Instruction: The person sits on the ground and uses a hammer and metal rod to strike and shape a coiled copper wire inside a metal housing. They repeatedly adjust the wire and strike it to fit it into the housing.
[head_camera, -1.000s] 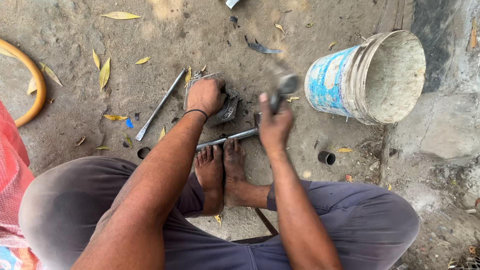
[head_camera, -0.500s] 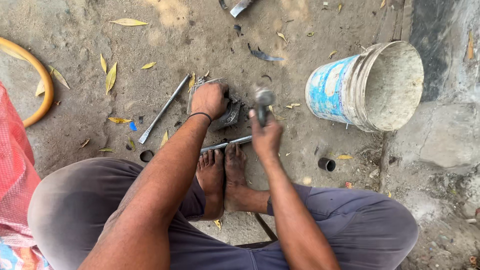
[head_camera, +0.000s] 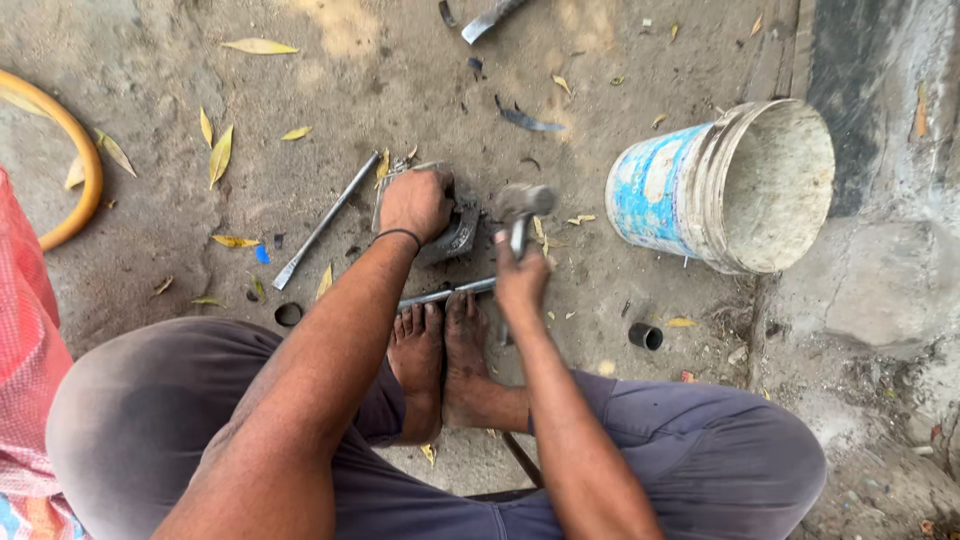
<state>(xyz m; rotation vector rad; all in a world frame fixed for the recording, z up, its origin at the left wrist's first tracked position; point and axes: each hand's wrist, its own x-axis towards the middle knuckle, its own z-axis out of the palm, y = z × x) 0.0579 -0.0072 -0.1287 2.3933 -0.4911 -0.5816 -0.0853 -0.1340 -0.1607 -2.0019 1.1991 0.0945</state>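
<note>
Dangerously, the left hand (head_camera: 415, 203) grips the metal part (head_camera: 458, 232) at frame centre just beside the hammer (head_camera: 522, 203) clenched in the right hand (head_camera: 520, 282); a glancing blow could crush fingers.

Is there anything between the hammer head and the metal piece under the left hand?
Nothing visible. The hammer in the right hand hangs just right of the metal piece; the left hand covers that piece's left part.

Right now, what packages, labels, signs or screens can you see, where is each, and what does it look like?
Bucket: the only labelled container, lying on its side on the ground right of the hammer, mouth facing right; round, dirty white, with a worn blue label around its wall.
No signs or screens in view.
</note>
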